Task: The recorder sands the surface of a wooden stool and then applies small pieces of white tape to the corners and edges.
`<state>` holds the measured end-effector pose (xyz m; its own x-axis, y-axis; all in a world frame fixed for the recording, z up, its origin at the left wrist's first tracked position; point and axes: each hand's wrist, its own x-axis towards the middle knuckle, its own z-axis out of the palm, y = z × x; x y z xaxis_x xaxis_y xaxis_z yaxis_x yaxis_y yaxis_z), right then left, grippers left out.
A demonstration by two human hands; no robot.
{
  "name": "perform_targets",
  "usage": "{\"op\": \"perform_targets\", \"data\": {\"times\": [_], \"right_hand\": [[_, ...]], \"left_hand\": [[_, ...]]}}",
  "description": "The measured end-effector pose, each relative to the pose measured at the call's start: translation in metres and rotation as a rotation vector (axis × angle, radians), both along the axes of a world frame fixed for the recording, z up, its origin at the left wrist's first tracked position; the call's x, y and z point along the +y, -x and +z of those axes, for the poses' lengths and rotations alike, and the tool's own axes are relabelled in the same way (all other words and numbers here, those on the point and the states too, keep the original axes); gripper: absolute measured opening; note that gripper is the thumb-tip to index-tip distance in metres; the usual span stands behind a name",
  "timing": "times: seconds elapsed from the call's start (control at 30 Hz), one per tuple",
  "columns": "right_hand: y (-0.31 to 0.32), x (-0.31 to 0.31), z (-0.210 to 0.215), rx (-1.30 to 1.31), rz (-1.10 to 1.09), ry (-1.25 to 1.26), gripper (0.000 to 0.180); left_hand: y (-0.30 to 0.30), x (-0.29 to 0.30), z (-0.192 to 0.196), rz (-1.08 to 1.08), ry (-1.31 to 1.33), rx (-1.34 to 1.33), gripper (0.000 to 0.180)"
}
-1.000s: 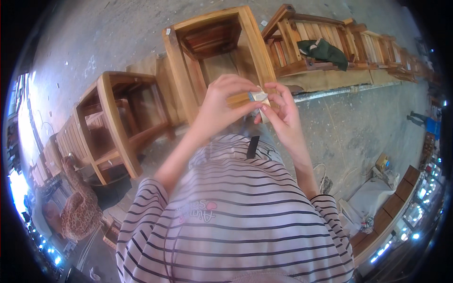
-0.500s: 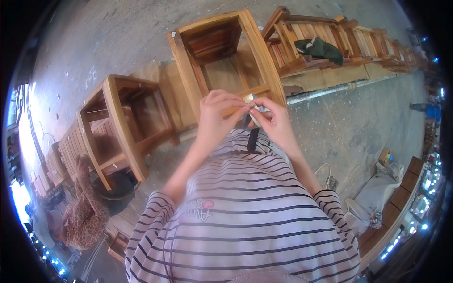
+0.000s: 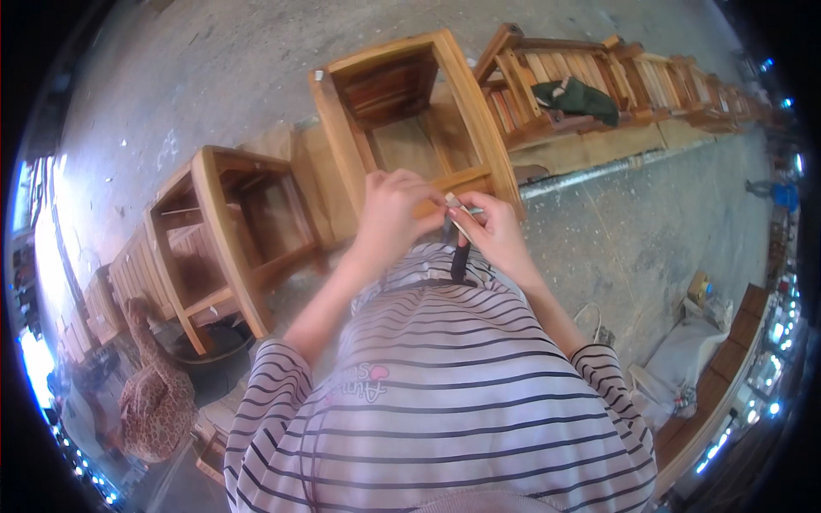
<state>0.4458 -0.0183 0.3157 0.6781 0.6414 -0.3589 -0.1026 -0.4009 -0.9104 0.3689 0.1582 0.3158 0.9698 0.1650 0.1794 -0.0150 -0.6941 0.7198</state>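
fingers (image 3: 402, 201) around thin pale strip (image 3: 455, 209)

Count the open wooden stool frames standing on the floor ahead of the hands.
2: one stool frame just beyond the hands, another stool frame to its left. More furniture at the rim is too distorted to tell.

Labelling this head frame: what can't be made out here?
- Small pale item pinched between left hand and right hand: too small, mostly covered by fingers; kind unclear.
- Dark strip hanging below the hands: upper end hidden by right hand.
- Each hand's grip: fingertips overlap.
- Wooden frame: near rail behind the hands.
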Motion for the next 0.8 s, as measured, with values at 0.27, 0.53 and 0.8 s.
{"op": "perform_targets", "data": {"times": [0.27, 0.53, 0.8], "right_hand": [[-0.002, 0.009, -0.015, -0.399, 0.153, 0.083, 0.016], [-0.033, 0.026, -0.012, -0.39, 0.294, 0.064, 0.016], [-0.068, 0.025, 0.001, 0.004, 0.347, 0.038, 0.016]], "left_hand": [[0.001, -0.007, -0.014, 0.044, -0.175, -0.071, 0.02], [-0.013, -0.005, -0.015, 0.13, -0.243, -0.13, 0.021], [-0.036, 0.004, 0.005, -0.02, -0.254, -0.16, 0.036]]}}
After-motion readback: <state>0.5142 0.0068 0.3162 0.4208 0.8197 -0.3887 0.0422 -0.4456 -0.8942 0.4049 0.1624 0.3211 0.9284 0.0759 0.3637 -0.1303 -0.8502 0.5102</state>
